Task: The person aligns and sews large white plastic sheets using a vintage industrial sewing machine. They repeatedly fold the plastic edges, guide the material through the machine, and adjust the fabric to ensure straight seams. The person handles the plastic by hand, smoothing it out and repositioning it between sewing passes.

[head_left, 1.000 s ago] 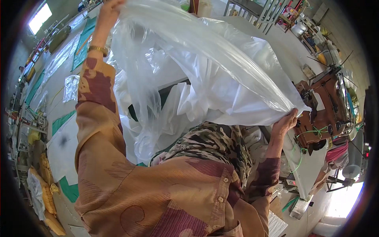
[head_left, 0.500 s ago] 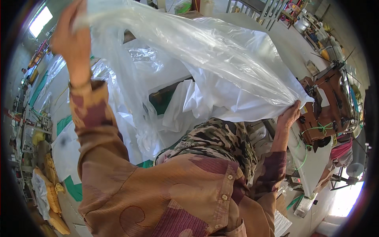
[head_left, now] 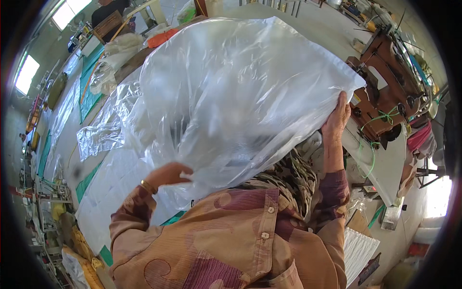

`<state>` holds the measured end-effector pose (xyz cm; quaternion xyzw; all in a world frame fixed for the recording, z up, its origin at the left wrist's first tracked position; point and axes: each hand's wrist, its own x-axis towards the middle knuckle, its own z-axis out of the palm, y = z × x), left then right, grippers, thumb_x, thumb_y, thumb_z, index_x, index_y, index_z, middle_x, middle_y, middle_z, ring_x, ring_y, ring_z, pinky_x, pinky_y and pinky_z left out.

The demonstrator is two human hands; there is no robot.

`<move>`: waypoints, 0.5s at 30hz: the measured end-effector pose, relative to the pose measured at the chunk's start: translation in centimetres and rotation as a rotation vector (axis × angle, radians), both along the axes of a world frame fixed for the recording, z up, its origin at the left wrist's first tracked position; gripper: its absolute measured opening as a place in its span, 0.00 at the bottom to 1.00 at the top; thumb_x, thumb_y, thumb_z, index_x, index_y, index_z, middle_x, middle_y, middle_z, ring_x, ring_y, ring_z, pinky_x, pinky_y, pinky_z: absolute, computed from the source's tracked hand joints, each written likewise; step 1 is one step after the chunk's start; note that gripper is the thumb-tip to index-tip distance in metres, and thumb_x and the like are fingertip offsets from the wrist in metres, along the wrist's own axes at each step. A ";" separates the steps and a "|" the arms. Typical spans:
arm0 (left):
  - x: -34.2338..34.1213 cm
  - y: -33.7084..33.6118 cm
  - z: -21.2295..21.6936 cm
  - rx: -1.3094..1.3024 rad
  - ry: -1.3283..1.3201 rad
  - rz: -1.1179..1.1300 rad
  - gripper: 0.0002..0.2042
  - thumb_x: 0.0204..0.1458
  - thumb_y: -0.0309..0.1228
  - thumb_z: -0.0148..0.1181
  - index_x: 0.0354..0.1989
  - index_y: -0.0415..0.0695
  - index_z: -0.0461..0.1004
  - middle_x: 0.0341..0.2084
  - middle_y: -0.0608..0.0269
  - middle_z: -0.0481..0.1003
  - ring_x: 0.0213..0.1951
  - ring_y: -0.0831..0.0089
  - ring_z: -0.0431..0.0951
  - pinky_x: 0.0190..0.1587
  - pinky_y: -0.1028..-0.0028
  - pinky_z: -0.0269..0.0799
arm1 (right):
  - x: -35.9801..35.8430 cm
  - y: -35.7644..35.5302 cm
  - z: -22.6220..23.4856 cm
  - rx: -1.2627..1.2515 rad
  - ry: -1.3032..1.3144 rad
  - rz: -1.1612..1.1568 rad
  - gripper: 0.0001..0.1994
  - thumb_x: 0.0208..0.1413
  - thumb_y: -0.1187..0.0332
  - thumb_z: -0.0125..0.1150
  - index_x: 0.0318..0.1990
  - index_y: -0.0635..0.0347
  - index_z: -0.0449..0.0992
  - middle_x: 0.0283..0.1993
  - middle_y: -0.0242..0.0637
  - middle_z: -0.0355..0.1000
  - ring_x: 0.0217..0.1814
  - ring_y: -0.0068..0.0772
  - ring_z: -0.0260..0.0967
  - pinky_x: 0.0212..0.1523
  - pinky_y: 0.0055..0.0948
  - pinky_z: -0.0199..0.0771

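Observation:
A large translucent plastic sheet point(head_left: 226, 91) billows out in front of me, hanging over my lap and the work surface. At its right edge, my right hand point(head_left: 338, 115) is closed on the gathered plastic, close to a whitish corner. Low on the left, my left hand point(head_left: 169, 174) lies beside the sheet's near edge. Its fingers look parted, with no plastic clearly between them, though the hand is slightly blurred. Below the sheet, my camouflage-patterned trousers point(head_left: 293, 180) are partly covered.
A brown sewing machine point(head_left: 392, 82) with green string stands at the right on a pale table point(head_left: 380, 166). More white sheeting point(head_left: 110, 185) and crinkled clear plastic point(head_left: 103, 139) spread to the left. An orange cloth-like piece point(head_left: 162, 37) lies at the back. Yellow sacks point(head_left: 82, 253) are lower left.
My left hand has come down from the upper left to near my waist. The sheet has spread and ballooned open. My right hand keeps its hold, a little higher and further left.

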<state>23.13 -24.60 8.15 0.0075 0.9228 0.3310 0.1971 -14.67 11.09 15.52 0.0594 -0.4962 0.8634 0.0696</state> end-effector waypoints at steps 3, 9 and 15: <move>-7.9 -0.4 6.8 0.190 0.243 0.113 0.19 0.56 0.37 0.62 0.53 0.42 0.75 0.47 0.51 0.77 0.49 0.55 0.77 0.51 0.62 0.72 | 1.5 0.2 1.4 -0.060 0.032 0.090 0.20 0.63 0.55 0.57 0.51 0.64 0.72 0.47 0.37 0.74 0.48 0.28 0.72 0.50 0.30 0.74; -20.3 -7.3 4.3 -0.299 0.944 0.593 0.40 0.53 0.45 0.65 0.69 0.41 0.52 0.70 0.39 0.45 0.69 0.44 0.51 0.68 0.59 0.51 | 6.7 9.1 3.6 -0.385 0.338 0.458 0.28 0.69 0.49 0.39 0.65 0.61 0.60 0.61 0.41 0.65 0.61 0.36 0.65 0.63 0.37 0.64; -25.0 -5.6 0.4 0.630 0.598 1.008 0.56 0.46 0.55 0.68 0.71 0.33 0.40 0.68 0.37 0.49 0.69 0.52 0.52 0.68 0.63 0.51 | 8.9 15.3 4.2 0.047 -0.153 -0.246 0.29 0.65 0.48 0.48 0.64 0.61 0.62 0.61 0.45 0.64 0.65 0.44 0.61 0.63 0.46 0.64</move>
